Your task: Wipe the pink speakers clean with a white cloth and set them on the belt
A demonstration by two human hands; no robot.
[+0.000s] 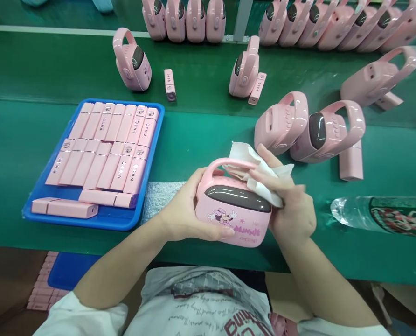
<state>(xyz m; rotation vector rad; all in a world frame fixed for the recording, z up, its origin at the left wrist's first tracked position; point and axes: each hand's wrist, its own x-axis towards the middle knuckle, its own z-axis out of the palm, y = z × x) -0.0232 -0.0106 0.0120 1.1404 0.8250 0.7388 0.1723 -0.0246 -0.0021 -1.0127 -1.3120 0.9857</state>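
A pink speaker-like device (pixel 229 214) with a top handle, a dark oval panel and a cartoon print is held upright above the table's front edge. My left hand (pixel 187 210) grips its left side, thumb across the front. My right hand (pixel 292 205) has its fingers closed on a crumpled white cloth (pixel 260 172), which touches the upper right of the device beside the handle. Under my left forearm and hand lies a speckled pale mat (pixel 161 196), partly hidden.
A blue tray (pixel 89 224) of pink sticks sits at left on the green table (pixel 201 126). More pink devices (pixel 281 123) stand at right and along the back. A clear bottle (pixel 379 212) lies at the right. Boxes show below the table.
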